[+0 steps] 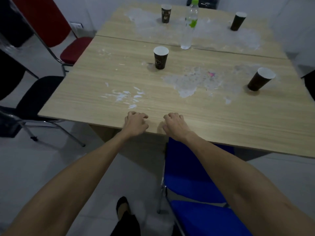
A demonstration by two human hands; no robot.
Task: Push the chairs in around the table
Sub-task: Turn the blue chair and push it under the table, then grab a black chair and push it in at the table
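1. Blue chair (pixel 196 176), padded fabric seat on a metal frame, stands below the right forearm, seat front just under the wooden table (pixel 221 120) edge.
2. Left hand (pixel 135 124) and right hand (pixel 174 126) rest on the table, fingers loosely curled, holding nothing.
3. No chair is gripped; next, I think, take its backrest and push.

Four dark paper cups (pixel 160 57) (pixel 260 79) (pixel 165 13) (pixel 238 21) stand well apart, upright, with a clear plastic bottle (pixel 188 26), green-capped, between the far two; white flaky patches (pixel 186 82) mar the surface near them, above a pale tiled floor (pixel 30 167)
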